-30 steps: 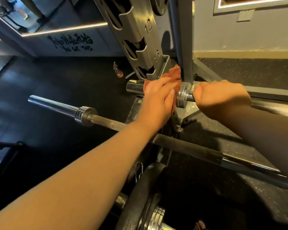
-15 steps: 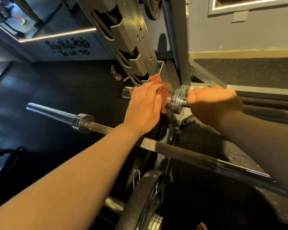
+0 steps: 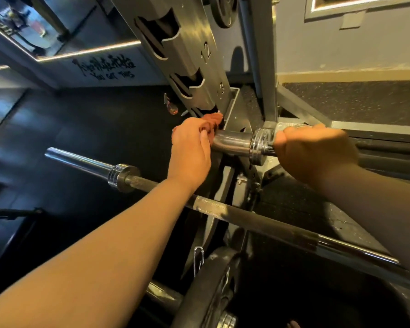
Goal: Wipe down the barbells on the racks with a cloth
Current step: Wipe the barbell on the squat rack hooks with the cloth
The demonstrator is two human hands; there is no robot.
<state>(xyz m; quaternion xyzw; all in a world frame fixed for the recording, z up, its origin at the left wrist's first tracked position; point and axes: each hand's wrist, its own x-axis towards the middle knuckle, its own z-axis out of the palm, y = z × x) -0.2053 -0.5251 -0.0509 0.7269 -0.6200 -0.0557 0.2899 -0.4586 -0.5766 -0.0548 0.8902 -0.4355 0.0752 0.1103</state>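
The fingers of the left hand (image 3: 191, 150) are curled tight around an orange cloth (image 3: 211, 120), clamping it over the outer end of the far barbell (image 3: 232, 143) on its chrome sleeve. The right hand (image 3: 315, 152) grips the same bar's shaft just beside the collar (image 3: 258, 146). That bar rests low against the rack upright (image 3: 194, 55), below slot 13. A near barbell (image 3: 246, 214) crosses under both forearms, above a weight plate (image 3: 208, 292).

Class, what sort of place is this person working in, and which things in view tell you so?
Most likely a gym's free-weights area: a numbered steel rack, two chrome-sleeved barbells by it, and a black weight plate below.
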